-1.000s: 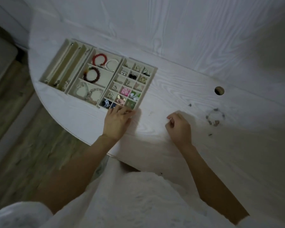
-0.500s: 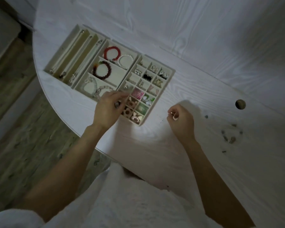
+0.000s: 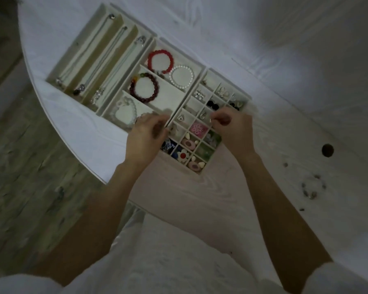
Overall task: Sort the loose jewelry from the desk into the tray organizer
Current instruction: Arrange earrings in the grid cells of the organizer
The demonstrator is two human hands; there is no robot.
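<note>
The tray organizer [image 3: 200,71] lies on the white desk [image 3: 263,115], and both hands are over its small-celled section. The right hand [image 3: 232,130] has its fingers curled with the tips pinched together above the middle cells; something tiny glints at the fingertips [image 3: 216,120], too small and blurred to name, so whether it grasps a piece cannot be told for sure. Just below that pinch sits a pink flower piece [image 3: 198,128] in its cell; further toward the person lies a white and red flower piece [image 3: 183,155]. Beyond the pinch, black studs [image 3: 212,105] fill a cell. The left hand [image 3: 146,136] hovers at the divider between the small cells and the bracelet section, fingers bent inward; the blur hides whether it holds anything. Past the left hand's fingertips lie a dark red bead bracelet [image 3: 145,88], a bright red bracelet [image 3: 160,61] and a white pearl bracelet [image 3: 182,77]; a pale bracelet [image 3: 124,112] rests just beside that hand. Further left, long slots hold chain necklaces [image 3: 106,60]. Well to the right of the right hand, loose jewelry [image 3: 312,187] lies scattered on the desk, near a round cable hole [image 3: 327,150]
</note>
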